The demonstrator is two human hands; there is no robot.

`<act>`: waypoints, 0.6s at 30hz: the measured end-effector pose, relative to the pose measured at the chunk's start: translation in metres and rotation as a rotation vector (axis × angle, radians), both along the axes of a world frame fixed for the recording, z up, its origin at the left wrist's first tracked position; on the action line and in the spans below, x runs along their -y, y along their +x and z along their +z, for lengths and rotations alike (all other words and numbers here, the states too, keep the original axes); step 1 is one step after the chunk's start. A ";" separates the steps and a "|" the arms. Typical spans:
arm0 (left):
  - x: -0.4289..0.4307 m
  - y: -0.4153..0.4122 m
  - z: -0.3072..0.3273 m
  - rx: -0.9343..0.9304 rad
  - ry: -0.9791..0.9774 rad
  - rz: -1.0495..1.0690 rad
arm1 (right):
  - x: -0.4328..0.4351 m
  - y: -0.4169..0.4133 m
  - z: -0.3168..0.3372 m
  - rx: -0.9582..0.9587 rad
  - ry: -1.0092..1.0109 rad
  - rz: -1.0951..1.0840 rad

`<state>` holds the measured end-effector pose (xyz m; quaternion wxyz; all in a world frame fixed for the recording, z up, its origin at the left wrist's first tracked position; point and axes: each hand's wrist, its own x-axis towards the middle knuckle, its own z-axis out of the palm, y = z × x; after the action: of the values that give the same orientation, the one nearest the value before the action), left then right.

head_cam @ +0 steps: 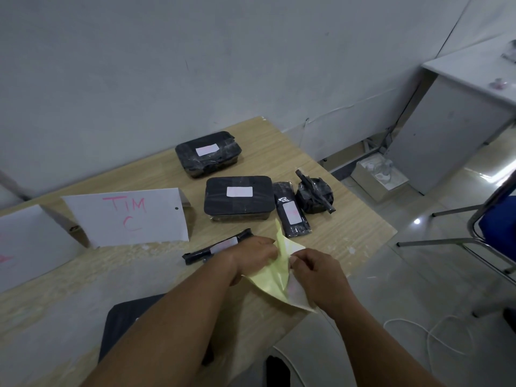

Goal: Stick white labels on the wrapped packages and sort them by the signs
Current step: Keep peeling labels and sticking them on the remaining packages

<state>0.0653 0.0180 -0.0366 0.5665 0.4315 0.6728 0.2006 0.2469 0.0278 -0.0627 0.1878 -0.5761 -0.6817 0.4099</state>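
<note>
Head view: left hand [251, 252] and right hand [315, 272] both pinch the yellow backing sheet [272, 273] over the table's [83, 297] near-right edge; unlabelled bundle [312, 198] sits beyond, by the right edge; right hand nearer.

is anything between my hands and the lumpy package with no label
Partly. The slim package lies flat on the table, front-left of the lumpy package, near the line from the left hand and right hand. It is low, so reaching over it looks easy. Both hands hold the yellow sheet.
</note>
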 end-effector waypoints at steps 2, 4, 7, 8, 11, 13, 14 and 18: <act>0.002 -0.002 0.000 -0.006 -0.018 -0.003 | 0.001 0.001 -0.001 -0.021 -0.002 -0.044; 0.004 -0.005 0.000 -0.114 -0.032 -0.053 | 0.002 0.005 -0.003 -0.025 -0.001 -0.099; 0.002 -0.007 -0.003 -0.442 -0.038 -0.229 | 0.001 0.010 -0.005 -0.061 -0.043 -0.178; 0.002 -0.007 -0.004 -0.546 -0.024 -0.273 | 0.001 0.011 -0.006 -0.103 -0.068 -0.213; 0.000 -0.004 -0.008 -0.746 -0.001 -0.355 | -0.002 0.012 -0.004 -0.224 -0.108 -0.319; -0.001 -0.002 -0.011 -0.821 -0.021 -0.420 | -0.004 0.013 0.000 -0.291 -0.089 -0.388; -0.001 -0.001 -0.012 -0.852 -0.022 -0.445 | -0.006 0.013 0.003 -0.339 -0.075 -0.421; -0.001 0.004 -0.012 -0.952 0.022 -0.456 | -0.012 0.013 0.013 -0.503 -0.060 -0.513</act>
<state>0.0696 0.0194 -0.0488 0.2227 0.6163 0.7425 -0.1388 0.2599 0.0402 -0.0495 0.4295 -0.6148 -0.4352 0.4982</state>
